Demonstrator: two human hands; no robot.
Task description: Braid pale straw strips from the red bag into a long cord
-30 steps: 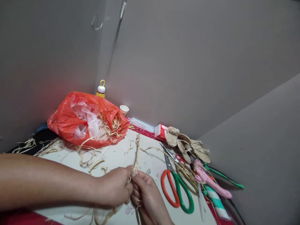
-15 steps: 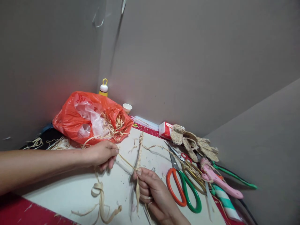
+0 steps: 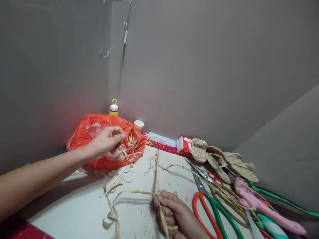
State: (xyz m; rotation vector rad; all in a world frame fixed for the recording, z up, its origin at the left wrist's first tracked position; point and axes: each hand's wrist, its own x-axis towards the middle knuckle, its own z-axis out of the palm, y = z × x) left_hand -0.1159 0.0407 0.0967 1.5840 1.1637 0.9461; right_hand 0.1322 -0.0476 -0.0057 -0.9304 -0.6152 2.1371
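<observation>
My right hand (image 3: 175, 212) pinches the lower end of a braided straw cord (image 3: 157, 174), which runs away from me along the white board. One loose pale strip (image 3: 136, 191) leaves the pinch toward the left, and another hangs below my fingers. My left hand (image 3: 111, 141) is raised in front of a red plastic bag (image 3: 82, 132), thumb and fingers curled together. Whether a strand is between those fingertips I cannot make out. Dry straw strips (image 3: 131, 146) show in the bag's mouth beside this hand. A curled strip (image 3: 114, 217) lies on the board between my hands.
Large scissors with orange and green handles (image 3: 211, 212) lie right of my right hand. Beyond are a pink glue gun (image 3: 264, 205), woven straw pieces (image 3: 216, 159) and a red-white box (image 3: 184, 146). A paper cup (image 3: 139, 125) and yellow bottle (image 3: 114, 111) stand by the wall.
My left hand has let go of the strip from the braid and risen to the bag. That strip now lies slack leftward. My right hand keeps its pinch; the view has shifted.
</observation>
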